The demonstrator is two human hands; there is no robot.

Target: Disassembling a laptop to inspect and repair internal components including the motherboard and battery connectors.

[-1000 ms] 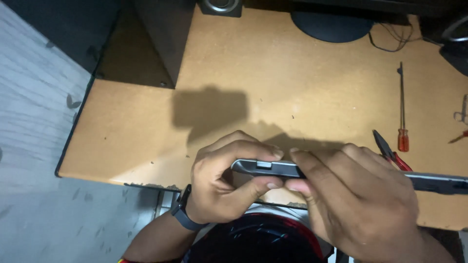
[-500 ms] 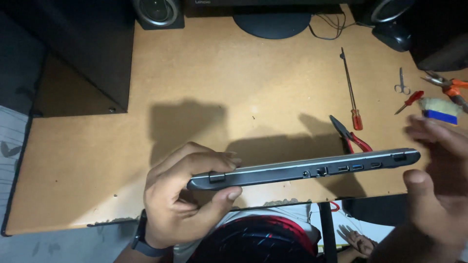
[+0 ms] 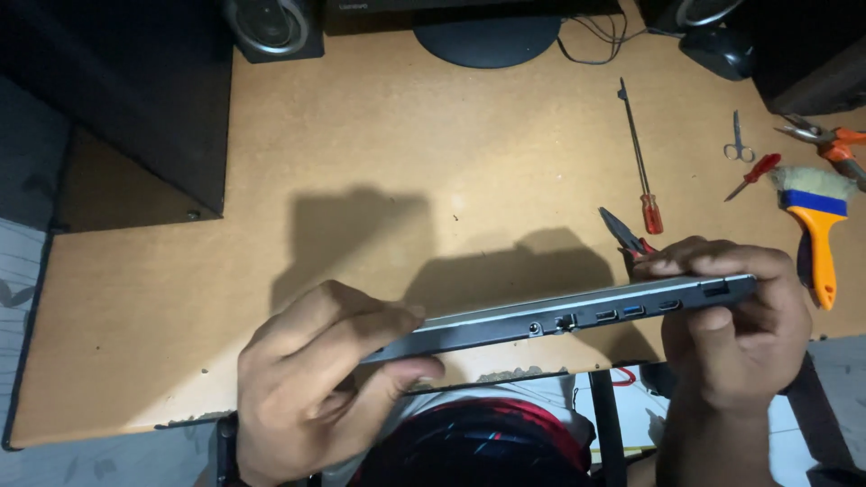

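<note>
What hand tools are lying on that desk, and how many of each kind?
Screwdrivers: 2, a long one and a small red one
Pliers: 2, red-handled and orange-handled
Scissors: 1
Brush: 1
Total: 6

A home repair bench, probably: just beyond the two-handed grip on the laptop (image 3: 577, 320) lie a long screwdriver (image 3: 637, 153), pliers (image 3: 622, 233) and a paintbrush (image 3: 815, 225) on a wooden desk (image 3: 406, 144), speakers (image 3: 271, 25) and a monitor stand (image 3: 487, 36) farther back.

Left hand (image 3: 316, 379) and right hand (image 3: 735, 329) grip a closed laptop (image 3: 577, 316) edge-on.
</note>
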